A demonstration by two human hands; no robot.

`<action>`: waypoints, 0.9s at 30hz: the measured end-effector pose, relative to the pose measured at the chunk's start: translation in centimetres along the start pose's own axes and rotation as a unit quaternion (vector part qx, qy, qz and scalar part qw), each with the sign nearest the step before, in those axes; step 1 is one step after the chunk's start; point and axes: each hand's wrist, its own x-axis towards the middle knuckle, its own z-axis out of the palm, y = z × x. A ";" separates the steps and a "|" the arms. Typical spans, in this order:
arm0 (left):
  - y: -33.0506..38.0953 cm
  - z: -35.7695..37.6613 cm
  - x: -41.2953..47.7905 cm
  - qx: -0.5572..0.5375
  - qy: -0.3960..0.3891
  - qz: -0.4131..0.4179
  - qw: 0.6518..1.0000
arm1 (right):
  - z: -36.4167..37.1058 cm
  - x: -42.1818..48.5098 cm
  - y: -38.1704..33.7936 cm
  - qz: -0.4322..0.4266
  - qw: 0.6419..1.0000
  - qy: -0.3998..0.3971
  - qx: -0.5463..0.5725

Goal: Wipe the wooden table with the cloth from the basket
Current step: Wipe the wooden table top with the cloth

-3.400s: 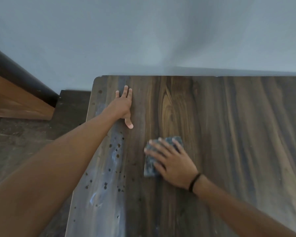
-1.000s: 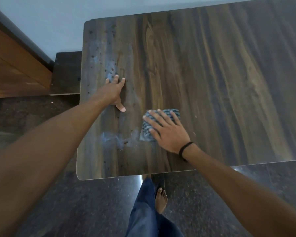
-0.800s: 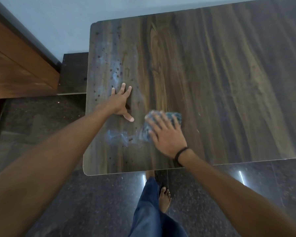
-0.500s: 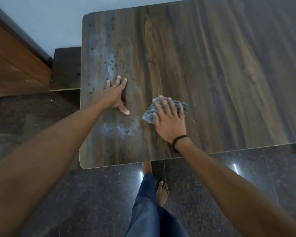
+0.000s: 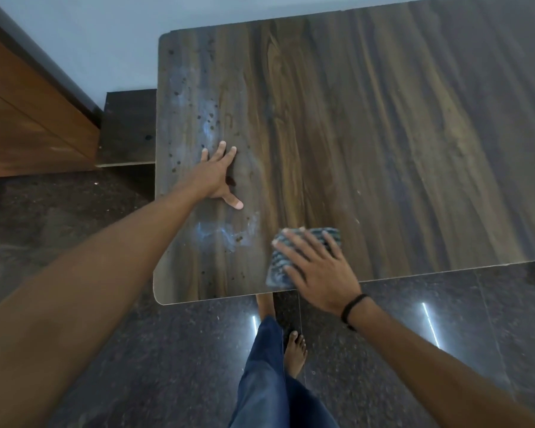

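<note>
From the head view, we are pressing our right hand, fingers straight and spread, flat on the cloth near the wooden table's near edge, while our left hand is resting flat, fingers straight, holding nothing.

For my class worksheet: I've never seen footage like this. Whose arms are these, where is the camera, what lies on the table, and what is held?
No machine: one person wears a wide-angle camera on the head, looking down at their own arms. The left hand lies flat on the wooden table, holding nothing. The right hand presses a blue-grey cloth flat near the table's front edge. Whitish smears and dark specks mark the tabletop's left side. Below are a jeans leg and a bare foot on the dark floor.
</note>
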 end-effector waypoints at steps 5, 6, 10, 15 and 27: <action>-1.3 -1.5 0.7 0.011 0.003 -0.005 1.000 | -0.7 4.1 -1.5 0.137 0.989 0.038 0.034; -2.0 -1.8 0.9 0.007 0.006 -0.016 1.000 | 0.3 2.9 -3.1 0.056 0.998 0.030 0.015; -4.5 -2.0 0.9 -0.019 -0.014 -0.049 0.999 | 1.0 1.8 -1.7 -0.067 0.997 0.018 -0.020; -4.7 -1.7 0.8 -0.027 -0.018 -0.034 0.999 | 0.9 5.4 -6.0 0.015 0.999 0.013 0.030; -5.2 -1.3 1.0 -0.044 -0.007 -0.032 0.998 | 0.9 6.1 -4.8 -0.141 0.990 -0.024 0.007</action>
